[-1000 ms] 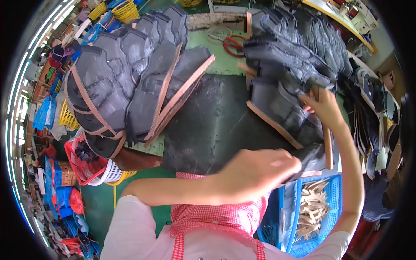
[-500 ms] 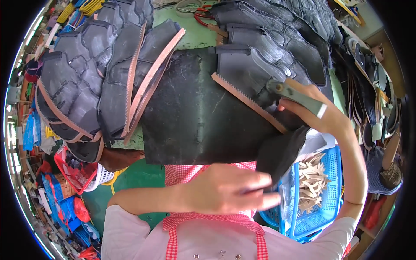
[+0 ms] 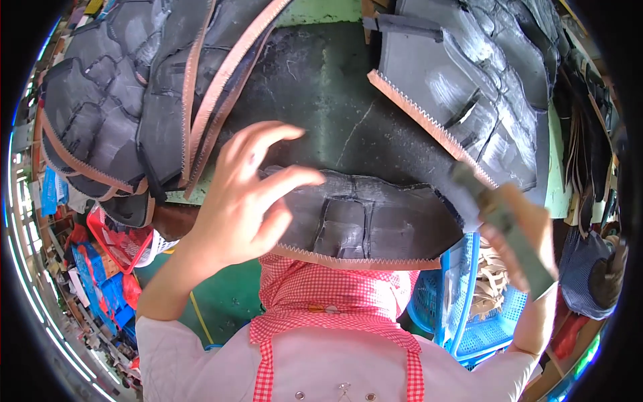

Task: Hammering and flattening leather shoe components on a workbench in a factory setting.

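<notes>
A dark grey panel [image 3: 402, 224], patched like leather, lies across the near edge of the black work mat [image 3: 295, 87]. A tan strip with zigzag stitching runs along its near edge. Over the panel's left end hovers my left hand [image 3: 251, 201], fingers apart and curved, holding nothing; whether a fingertip touches the panel I cannot tell. My right hand [image 3: 519, 224], smeared by motion, is closed round a long grey metal hammer-like tool [image 3: 512, 244] off the panel's right end. Another panel with a tan zigzag edge [image 3: 435, 127] lies beyond the tool.
Overlapping dark panels stand in a pile at left [image 3: 100, 114] and another at right [image 3: 495, 60]. Below the table's edge, a blue basket [image 3: 462, 301] with tan scraps [image 3: 489, 288] stands at right, a red basket [image 3: 114, 248] at left.
My left hand has gone up from the table's front edge to above the mat. The panel, formerly folded dark at the mat's near right corner, now lies flat. The tool has moved down and right.
</notes>
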`<state>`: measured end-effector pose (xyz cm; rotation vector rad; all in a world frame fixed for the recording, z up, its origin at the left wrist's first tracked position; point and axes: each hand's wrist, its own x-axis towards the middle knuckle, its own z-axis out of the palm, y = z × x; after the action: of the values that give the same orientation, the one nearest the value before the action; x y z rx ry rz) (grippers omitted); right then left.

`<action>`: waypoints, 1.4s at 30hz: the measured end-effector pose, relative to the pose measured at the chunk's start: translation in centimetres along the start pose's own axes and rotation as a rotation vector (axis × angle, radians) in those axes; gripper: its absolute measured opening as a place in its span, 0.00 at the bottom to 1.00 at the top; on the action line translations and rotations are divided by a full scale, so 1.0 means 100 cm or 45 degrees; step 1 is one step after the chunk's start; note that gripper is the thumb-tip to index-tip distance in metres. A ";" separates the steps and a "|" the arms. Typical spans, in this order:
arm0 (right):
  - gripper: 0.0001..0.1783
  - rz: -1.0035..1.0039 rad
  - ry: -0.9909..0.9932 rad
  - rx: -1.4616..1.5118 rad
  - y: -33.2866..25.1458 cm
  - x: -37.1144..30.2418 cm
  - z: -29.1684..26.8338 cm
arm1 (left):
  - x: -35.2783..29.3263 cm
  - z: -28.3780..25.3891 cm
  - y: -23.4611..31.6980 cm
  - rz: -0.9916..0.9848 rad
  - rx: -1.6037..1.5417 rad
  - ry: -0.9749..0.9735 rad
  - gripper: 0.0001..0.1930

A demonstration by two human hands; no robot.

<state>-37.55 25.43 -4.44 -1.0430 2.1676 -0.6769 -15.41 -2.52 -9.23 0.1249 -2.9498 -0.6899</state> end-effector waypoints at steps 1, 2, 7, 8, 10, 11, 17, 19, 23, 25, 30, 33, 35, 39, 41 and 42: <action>0.15 0.014 -0.146 -0.045 -0.008 -0.003 0.004 | 0.014 0.008 0.001 0.080 -0.091 0.023 0.18; 0.16 0.100 -0.210 -0.033 -0.013 -0.007 0.013 | 0.029 0.020 0.009 0.112 -0.213 0.041 0.17; 0.13 -0.028 -0.203 -0.017 -0.005 -0.019 0.038 | 0.092 0.089 0.026 0.350 -0.378 0.122 0.17; 0.14 -0.006 -0.161 -0.024 0.000 -0.022 0.043 | 0.099 0.094 0.023 0.404 -0.397 0.053 0.15; 0.15 0.078 -0.147 0.013 0.006 -0.025 0.048 | 0.107 0.101 0.018 0.438 -0.478 -0.012 0.09; 0.15 0.090 -0.148 0.026 0.007 -0.025 0.049 | 0.110 0.100 0.016 0.439 -0.485 -0.028 0.09; 0.17 0.058 -0.024 -0.058 0.006 -0.017 0.028 | 0.114 0.098 0.011 0.593 -0.407 0.023 0.08; 0.20 0.172 0.299 0.156 0.017 -0.022 0.033 | 0.111 0.099 0.013 0.641 -0.374 0.039 0.08; 0.16 -0.069 0.040 -0.054 0.018 -0.004 0.044 | 0.102 0.099 0.019 0.793 -0.199 0.150 0.07; 0.14 0.184 0.173 0.063 0.007 -0.007 0.036 | 0.096 0.100 0.022 0.781 -0.077 0.176 0.08; 0.12 0.019 0.022 -0.136 0.011 -0.008 0.048 | 0.096 0.094 0.020 0.336 -0.304 0.101 0.11; 0.11 -0.154 0.212 -0.080 0.011 0.005 0.040 | 0.090 0.096 0.016 0.448 -0.357 0.078 0.10; 0.13 -0.073 0.052 -0.059 -0.002 0.004 0.035 | 0.085 0.096 0.022 0.490 -0.288 0.091 0.10; 0.16 -0.150 -0.040 -0.255 -0.003 0.001 0.042 | 0.085 0.087 0.023 0.459 -0.175 0.163 0.11; 0.15 -0.014 0.052 0.075 0.003 0.002 0.043 | 0.080 0.088 0.017 0.336 -0.328 0.119 0.10; 0.13 0.041 0.017 0.054 0.004 0.005 0.039 | 0.079 0.095 0.017 0.369 -0.422 0.129 0.10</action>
<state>-35.18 24.61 -7.43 -0.9824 2.1671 -0.7143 -24.51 2.30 -16.21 -0.2808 -2.6343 -1.0712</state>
